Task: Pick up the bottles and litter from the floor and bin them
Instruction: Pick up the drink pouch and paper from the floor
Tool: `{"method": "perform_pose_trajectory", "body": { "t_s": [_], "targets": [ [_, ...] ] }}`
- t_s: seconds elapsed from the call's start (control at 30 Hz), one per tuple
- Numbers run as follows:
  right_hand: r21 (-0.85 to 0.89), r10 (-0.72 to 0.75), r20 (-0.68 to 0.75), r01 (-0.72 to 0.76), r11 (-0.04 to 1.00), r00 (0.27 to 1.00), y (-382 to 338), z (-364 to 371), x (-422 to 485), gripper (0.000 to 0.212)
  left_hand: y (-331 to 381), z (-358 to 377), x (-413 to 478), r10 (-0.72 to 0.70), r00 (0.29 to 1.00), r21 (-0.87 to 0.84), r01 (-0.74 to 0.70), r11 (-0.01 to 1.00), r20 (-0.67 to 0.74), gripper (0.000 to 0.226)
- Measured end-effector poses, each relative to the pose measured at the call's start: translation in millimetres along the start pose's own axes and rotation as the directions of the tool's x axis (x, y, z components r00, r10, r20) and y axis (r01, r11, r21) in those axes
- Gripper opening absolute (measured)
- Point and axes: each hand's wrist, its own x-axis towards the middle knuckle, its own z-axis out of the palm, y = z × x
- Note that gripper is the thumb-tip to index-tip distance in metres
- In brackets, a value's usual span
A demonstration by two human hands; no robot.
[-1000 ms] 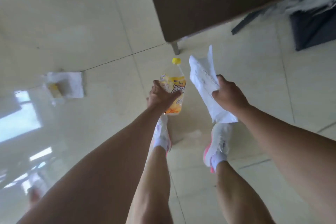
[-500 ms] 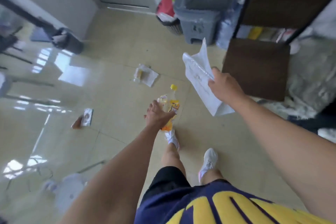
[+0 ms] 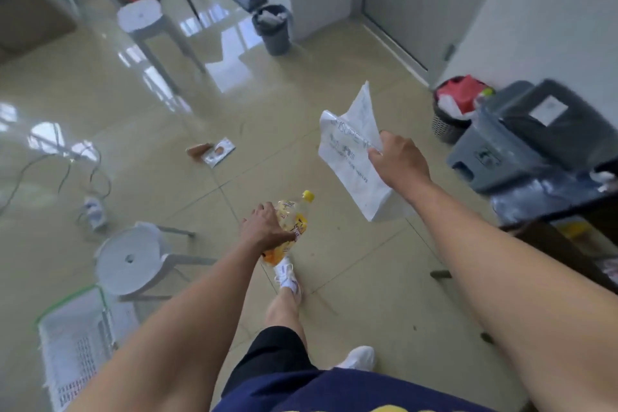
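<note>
My left hand (image 3: 266,227) grips a plastic bottle (image 3: 294,222) with a yellow cap and an orange label, held above the floor in front of my legs. My right hand (image 3: 399,159) holds a white paper bag (image 3: 351,157) with printed text, raised to the right of the bottle. A flat wrapper with a brown scrap beside it (image 3: 215,151) lies on the tiles further ahead. A grey lidded bin (image 3: 521,137) stands at the right, next to a small basket (image 3: 448,117) stuffed with red and white rubbish. A round grey waste bin (image 3: 273,28) stands further back by the wall.
Two white stools (image 3: 133,257) (image 3: 142,18) stand on the glossy tiled floor at the left. A white crate (image 3: 75,348) lies at lower left, a cable with a plug (image 3: 93,211) beside it. A dark shelf (image 3: 575,244) is at the right edge.
The view has swung left and up, from a table and my feet to the open room. Both hands keep their hold on bottle and bag. The grey bin now sits at the right.
</note>
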Motion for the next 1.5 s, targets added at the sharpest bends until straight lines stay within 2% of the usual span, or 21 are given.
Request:
{"method": "perform_pose_trajectory", "body": {
  "t_s": [0.23, 0.33, 0.43, 0.57, 0.73, 0.97, 1.1, 1.27, 1.33, 1.5],
  "targets": [
    [-0.097, 0.008, 0.125, 0.005, 0.995, 0.992, -133.7, 44.8, 135.4, 0.022, -100.4, -75.4, 111.4, -0.096, 0.988, -0.024, 0.099, 0.995, 0.121, 0.085],
    [-0.119, -0.001, 0.112, 0.014, 0.993, 0.994, -190.2, 42.0, 195.3, 0.022, -126.0, -134.9, 163.8, -0.075, 0.993, -0.029, 0.078, 0.997, 0.094, 0.083],
    [-0.135, -0.016, 0.069, 0.025, 0.991, 0.997, -235.6, 30.5, 249.9, 0.023, -137.6, -201.0, 215.5, -0.064, 0.998, -0.06, 0.063, 0.996, -0.012, 0.082],
    [-0.136, -0.025, 0.028, 0.029, 0.99, 0.999, -277.3, 18.2, 333.1, 0.026, -135.5, -275.9, 292.9, -0.052, 0.995, -0.125, 0.041, 0.991, -0.088, 0.088],
    [-0.127, -0.015, 0.011, 0.016, 0.992, 1.0, -300.5, 23.2, 457.1, 0.025, -115.4, -345.4, 405.5, -0.013, 0.997, -0.072, 0.008, 0.997, -0.073, 0.081],
    [-0.122, 0.027, 0.122, -0.012, 0.993, 0.992, -325.7, 34.3, 655.1, 0.02, -79.3, -430.9, 568.0, -0.064, 0.998, -0.131, 0.063, 0.989, 0.002, 0.081],
    [-0.168, 0.045, 0.158, -0.018, 0.986, 0.986, -359.1, 19.5, 753.7, 0.021, -59.9, -496.0, 642.6, -0.07, 0.997, -0.208, 0.059, 0.976, -0.043, 0.074],
    [-0.204, 0.008, 0.194, 0.033, 0.978, 0.981, -407.2, 19.2, 858.2, 0.02, -48.1, -566.9, 729.0, -0.086, 0.993, -0.171, 0.072, 0.983, -0.077, 0.082],
    [-0.224, 0.005, 0.208, 0.043, 0.974, 0.978, -424.3, 28.6, 899.0, 0.021, -48.2, -588.1, 769.4, -0.069, 0.995, -0.179, 0.056, 0.982, -0.069, 0.085],
    [-0.28, 0.034, 0.218, 0.029, 0.96, 0.975, -453.0, 75.5, 1015.6, 0.019, -60.8, -624.2, 896.3, -0.069, 0.995, -0.21, 0.053, 0.976, -0.071, 0.078]
  ]
}}
